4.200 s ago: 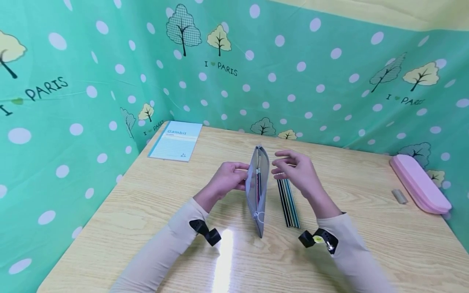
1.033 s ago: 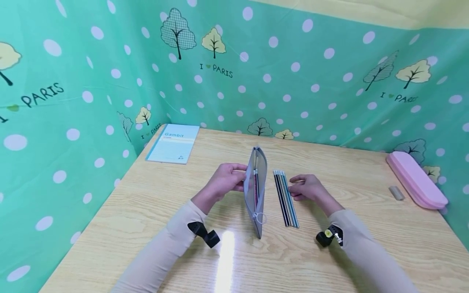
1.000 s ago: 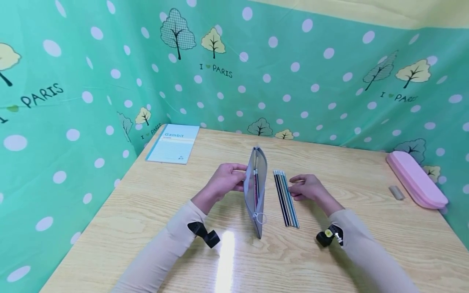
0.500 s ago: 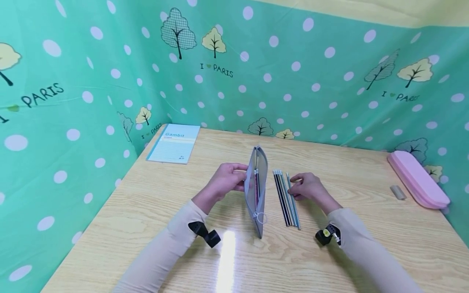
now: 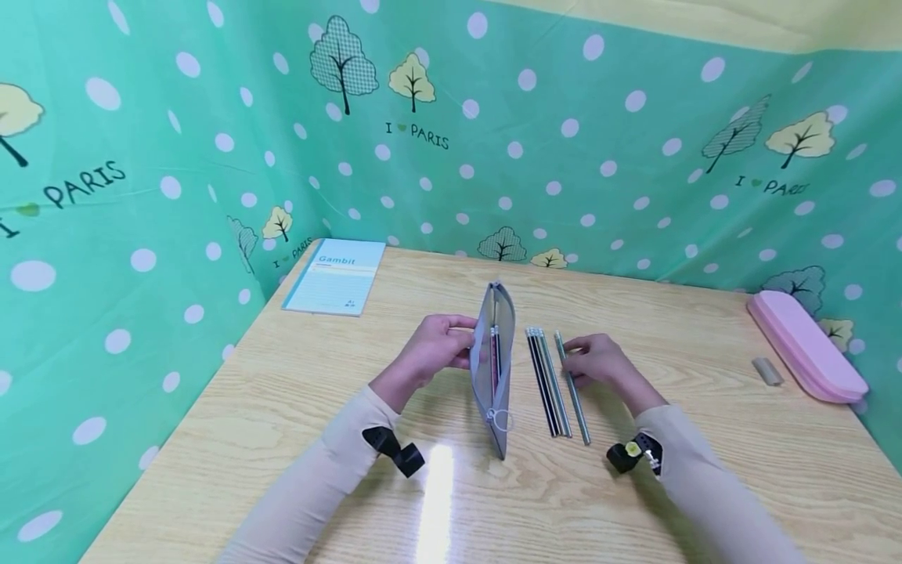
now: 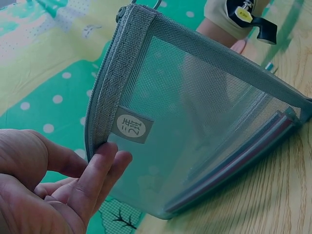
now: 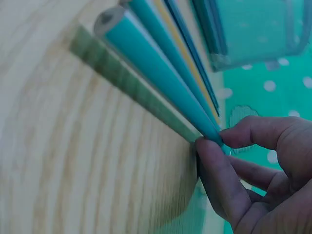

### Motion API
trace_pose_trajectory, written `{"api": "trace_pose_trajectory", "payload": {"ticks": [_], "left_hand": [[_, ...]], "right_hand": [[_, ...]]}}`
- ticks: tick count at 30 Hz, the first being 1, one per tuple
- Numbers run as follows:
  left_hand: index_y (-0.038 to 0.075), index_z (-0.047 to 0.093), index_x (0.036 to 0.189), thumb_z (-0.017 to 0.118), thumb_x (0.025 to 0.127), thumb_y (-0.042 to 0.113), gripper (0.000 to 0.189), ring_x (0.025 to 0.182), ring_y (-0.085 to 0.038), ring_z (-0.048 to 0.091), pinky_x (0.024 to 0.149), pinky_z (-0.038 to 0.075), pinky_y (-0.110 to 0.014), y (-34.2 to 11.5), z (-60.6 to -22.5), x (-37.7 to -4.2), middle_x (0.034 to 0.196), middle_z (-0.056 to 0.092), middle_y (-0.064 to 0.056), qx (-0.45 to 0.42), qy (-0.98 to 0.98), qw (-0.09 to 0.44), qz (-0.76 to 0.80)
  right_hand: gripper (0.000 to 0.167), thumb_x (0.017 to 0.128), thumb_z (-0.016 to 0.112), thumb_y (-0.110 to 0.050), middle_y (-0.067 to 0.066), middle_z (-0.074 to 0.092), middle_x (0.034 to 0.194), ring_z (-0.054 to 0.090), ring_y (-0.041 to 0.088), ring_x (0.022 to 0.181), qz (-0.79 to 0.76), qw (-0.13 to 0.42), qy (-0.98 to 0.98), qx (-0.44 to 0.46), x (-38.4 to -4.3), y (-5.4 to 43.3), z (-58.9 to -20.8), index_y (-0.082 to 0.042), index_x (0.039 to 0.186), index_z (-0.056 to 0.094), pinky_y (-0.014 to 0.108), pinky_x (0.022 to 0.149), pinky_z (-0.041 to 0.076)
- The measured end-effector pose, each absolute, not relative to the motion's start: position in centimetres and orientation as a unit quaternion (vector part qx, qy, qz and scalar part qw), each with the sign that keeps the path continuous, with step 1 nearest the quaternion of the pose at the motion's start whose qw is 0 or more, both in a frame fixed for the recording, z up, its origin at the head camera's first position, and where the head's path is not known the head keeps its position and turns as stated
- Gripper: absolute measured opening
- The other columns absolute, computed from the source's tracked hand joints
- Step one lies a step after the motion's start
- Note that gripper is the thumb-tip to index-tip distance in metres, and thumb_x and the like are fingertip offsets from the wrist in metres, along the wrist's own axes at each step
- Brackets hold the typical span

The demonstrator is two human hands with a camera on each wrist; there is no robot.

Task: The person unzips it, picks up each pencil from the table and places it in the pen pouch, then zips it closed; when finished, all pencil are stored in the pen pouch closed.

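Observation:
My left hand (image 5: 440, 345) holds a grey mesh zip pouch (image 5: 481, 384) upright on its edge, its mouth unzipped. In the left wrist view the thumb and fingers pinch the zip border beside a small label (image 6: 132, 125). A few pencils (image 5: 494, 356) lie inside along the bottom. To the right of the pouch, my right hand (image 5: 602, 364) pinches a teal pencil (image 5: 577, 407) between thumb and fingers near its far end. Several other pencils (image 5: 546, 384), dark, gold and teal, lie side by side between the pouch and that pencil.
A blue Gambit notebook (image 5: 334, 278) lies at the table's back left. Toward the right edge are a pink pencil case (image 5: 808, 345) and a small grey eraser (image 5: 767, 371). A patterned green curtain (image 5: 451, 180) hangs behind and to the left of the wooden table (image 5: 317, 392).
My right hand has come down from beside the pouch's mouth to the pencils. It has drawn the teal pencil rightward, away from the row. My left hand and the pouch have stayed put.

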State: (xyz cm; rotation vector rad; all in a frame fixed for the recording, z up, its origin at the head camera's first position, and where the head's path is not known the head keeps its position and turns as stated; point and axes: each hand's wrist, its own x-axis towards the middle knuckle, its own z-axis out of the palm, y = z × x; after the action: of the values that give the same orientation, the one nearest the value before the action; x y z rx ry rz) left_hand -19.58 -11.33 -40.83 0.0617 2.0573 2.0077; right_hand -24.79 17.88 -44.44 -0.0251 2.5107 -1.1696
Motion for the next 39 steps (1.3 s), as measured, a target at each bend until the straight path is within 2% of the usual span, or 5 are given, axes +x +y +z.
{"api": "trace_pose_trajectory", "payload": {"ticks": [7,13,21,31,39], "left_hand": [[-0.008,0.062,0.134,0.053,0.099,-0.002,0.037,0.080,-0.019,0.075,0.076,0.066,-0.034,-11.2,-41.0,-19.7,0.112,0.074,-0.025,0.019,0.710,0.129,0.692],[-0.008,0.062,0.135,0.053,0.099,-0.002,0.037,0.079,-0.019,0.075,0.076,0.066,-0.034,-11.2,-41.0,-19.7,0.113,0.074,-0.026,0.020,0.708,0.128,0.694],[-0.009,0.061,0.135,0.053,0.099,-0.001,0.038,0.079,-0.018,0.074,0.076,0.066,-0.033,-11.1,-40.9,-19.6,0.115,0.073,-0.028,0.021,0.709,0.133,0.692],[-0.006,0.063,0.134,0.054,0.100,0.001,0.036,0.080,-0.019,0.074,0.075,0.066,-0.033,-11.2,-40.8,-19.6,0.113,0.074,-0.025,0.014,0.711,0.131,0.691],[-0.006,0.063,0.134,0.053,0.100,0.000,0.037,0.079,-0.018,0.074,0.074,0.066,-0.033,-11.0,-40.6,-19.6,0.116,0.073,-0.026,0.015,0.710,0.133,0.691]], "right_hand": [[0.060,0.097,0.060,0.002,0.012,0.075,0.104,0.071,0.009,0.076,-0.544,0.223,0.808,-0.022,-24.9,19.7,-43.7,0.019,0.149,0.035,0.025,0.071,0.065],[0.063,0.100,0.057,0.003,0.009,0.074,0.115,0.071,0.007,0.086,-0.607,0.205,0.767,-0.040,-24.9,20.2,-42.5,0.018,0.153,0.027,0.023,0.077,0.064],[0.065,0.102,0.057,0.000,-0.011,0.073,0.100,0.071,0.005,0.089,-0.655,0.180,0.732,-0.057,-24.6,20.5,-41.3,0.016,0.155,0.023,0.019,0.078,0.062],[0.047,0.103,0.053,0.003,-0.004,0.072,0.100,0.074,0.010,0.090,-0.699,0.189,0.686,-0.070,-24.7,20.7,-40.7,0.011,0.147,0.039,0.024,0.081,0.064],[0.056,0.105,0.051,0.002,-0.005,0.071,0.102,0.074,0.010,0.091,-0.702,0.179,0.687,-0.062,-24.4,20.8,-39.9,0.020,0.151,0.024,0.024,0.085,0.063]]}}
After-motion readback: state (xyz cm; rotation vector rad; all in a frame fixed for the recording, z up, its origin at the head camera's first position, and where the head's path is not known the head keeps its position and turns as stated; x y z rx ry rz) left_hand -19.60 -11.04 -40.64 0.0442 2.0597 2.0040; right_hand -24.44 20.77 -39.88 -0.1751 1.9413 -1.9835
